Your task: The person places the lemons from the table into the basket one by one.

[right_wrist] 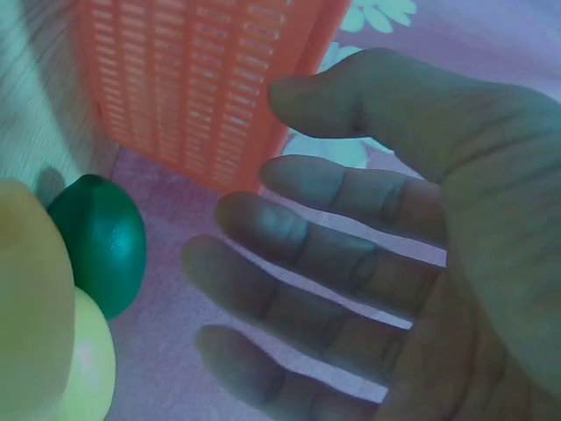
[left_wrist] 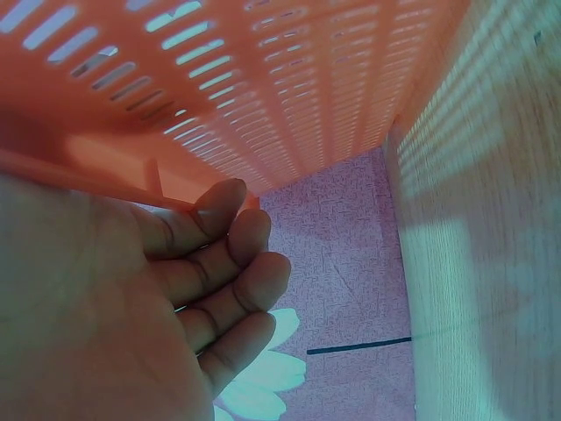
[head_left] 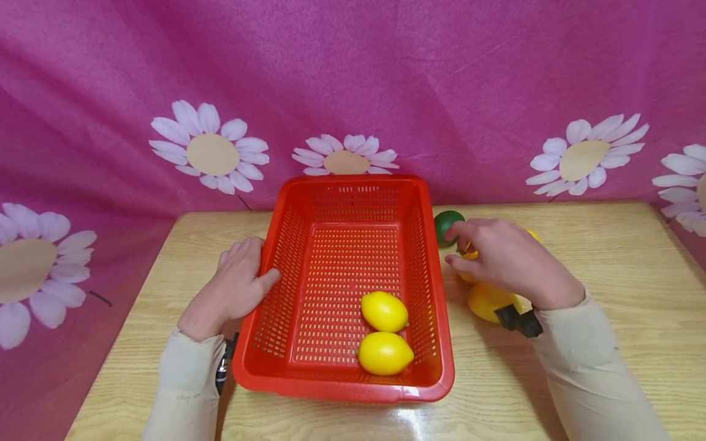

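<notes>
A red plastic basket (head_left: pixel 342 390) with slotted walls stands on the table, two yellow lemons (head_left: pixel 384 311) lying on its floor near the front right. My left hand (head_left: pixel 228 291) holds the basket's left rim, thumb over the edge and fingers on the outside. Just past the right wall, my right hand (head_left: pixel 499 254) hovers over several fruits with its fingers spread and nothing held. Nearest its fingertips is a green fruit (head_left: pixel 448 224) shaped like a lemon; a yellow fruit (head_left: pixel 485 301) lies under the wrist. More yellow fruit is partly hidden by this hand.
The light wooden table (head_left: pixel 623 343) runs up to a pink cloth (head_left: pixel 474 92) with white flowers, which hangs behind and at both sides. The far end of the basket stands close to that cloth.
</notes>
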A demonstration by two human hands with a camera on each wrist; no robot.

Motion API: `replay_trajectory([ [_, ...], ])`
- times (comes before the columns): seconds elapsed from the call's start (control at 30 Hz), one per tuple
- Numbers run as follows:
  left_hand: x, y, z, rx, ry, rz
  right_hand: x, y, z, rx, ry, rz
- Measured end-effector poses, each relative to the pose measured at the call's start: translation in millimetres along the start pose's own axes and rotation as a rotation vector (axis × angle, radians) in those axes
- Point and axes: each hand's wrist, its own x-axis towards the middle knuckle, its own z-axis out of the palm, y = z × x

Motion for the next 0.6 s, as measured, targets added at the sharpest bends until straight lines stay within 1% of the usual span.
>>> replay_trajectory([
  [0.27,0.6,-0.6,0.2,-0.002,-0.003,0.0,5,9,6.2,-0.016,-0.01,0.049],
  [0.6,1.0,-0.7,0.2,0.009,-0.003,0.0,9,19,11.6,-0.023,-0.109,0.105],
])
